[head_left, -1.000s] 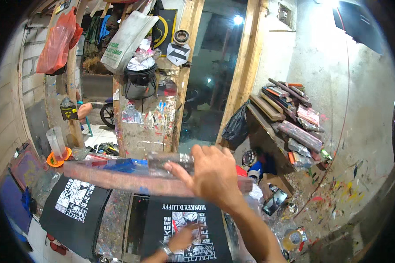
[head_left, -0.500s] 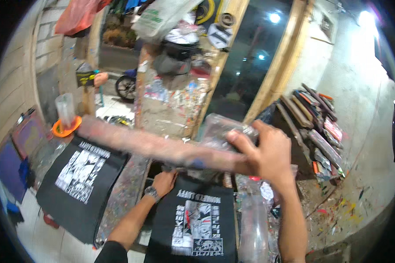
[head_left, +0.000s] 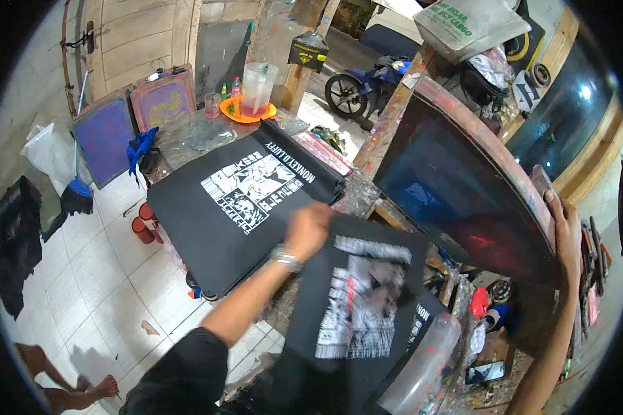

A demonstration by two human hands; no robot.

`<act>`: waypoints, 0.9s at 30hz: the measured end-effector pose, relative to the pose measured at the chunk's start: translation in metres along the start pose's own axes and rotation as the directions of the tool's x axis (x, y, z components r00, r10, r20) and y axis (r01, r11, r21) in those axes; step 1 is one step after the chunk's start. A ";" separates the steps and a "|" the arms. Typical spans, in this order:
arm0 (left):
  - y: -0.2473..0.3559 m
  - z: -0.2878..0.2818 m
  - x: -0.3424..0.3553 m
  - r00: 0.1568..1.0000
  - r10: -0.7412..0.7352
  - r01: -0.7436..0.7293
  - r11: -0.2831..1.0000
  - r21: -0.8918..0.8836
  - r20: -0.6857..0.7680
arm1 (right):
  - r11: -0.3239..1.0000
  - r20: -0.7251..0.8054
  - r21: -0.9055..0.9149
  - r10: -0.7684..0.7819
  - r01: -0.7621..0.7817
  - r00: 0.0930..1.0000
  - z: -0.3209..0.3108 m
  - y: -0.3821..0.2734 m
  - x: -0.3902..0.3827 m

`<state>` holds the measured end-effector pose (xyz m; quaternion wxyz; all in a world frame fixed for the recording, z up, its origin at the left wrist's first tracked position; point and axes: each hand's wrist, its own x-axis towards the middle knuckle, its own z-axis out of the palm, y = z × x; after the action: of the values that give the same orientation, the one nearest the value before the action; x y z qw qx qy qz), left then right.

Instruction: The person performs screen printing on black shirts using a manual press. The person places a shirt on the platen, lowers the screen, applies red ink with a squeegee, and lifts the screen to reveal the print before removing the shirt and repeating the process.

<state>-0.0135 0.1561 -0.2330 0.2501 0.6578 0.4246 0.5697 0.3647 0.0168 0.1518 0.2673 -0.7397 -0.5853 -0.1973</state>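
My left hand (head_left: 306, 232) is closed on the upper corner of a printed black fabric sheet (head_left: 301, 304), lifted and blurred over another printed sheet (head_left: 408, 373). To its left lies a stack of black sheets (head_left: 187, 214) with white printed artwork. My right hand (head_left: 561, 214) grips the edge of a raised screen frame (head_left: 467, 124), whose dark mesh slopes down toward the table; its fingers are on the pale rim near a clamp-like block. A clear plastic roll (head_left: 422, 366) lies along the lower right of the printing spot.
An orange dish with a pitcher (head_left: 256, 90) stands at the table's back. Screens (head_left: 100, 138) lean at the left. Another person's bare feet (head_left: 97, 387) are on the tiled floor, lower left. A motorbike (head_left: 346, 97) is outside; squeegees (head_left: 592, 270) and a phone (head_left: 484, 371) are at right.
The view has turned left. My left hand now has a black sheet lifted and moving toward the left stack. My right hand has raised the screen frame higher, tilting it up.
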 end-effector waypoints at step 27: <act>0.047 -0.009 -0.175 0.362 -0.020 -0.583 0.775 0.243 0.932 | 0.969 -0.005 0.022 -0.247 0.247 0.969 0.007 -0.027 0.017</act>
<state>-0.0075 -0.0171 -0.2870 0.1324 0.9624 0.2368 0.0155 0.3420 0.0389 0.1607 0.2495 -0.6578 -0.6747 -0.2232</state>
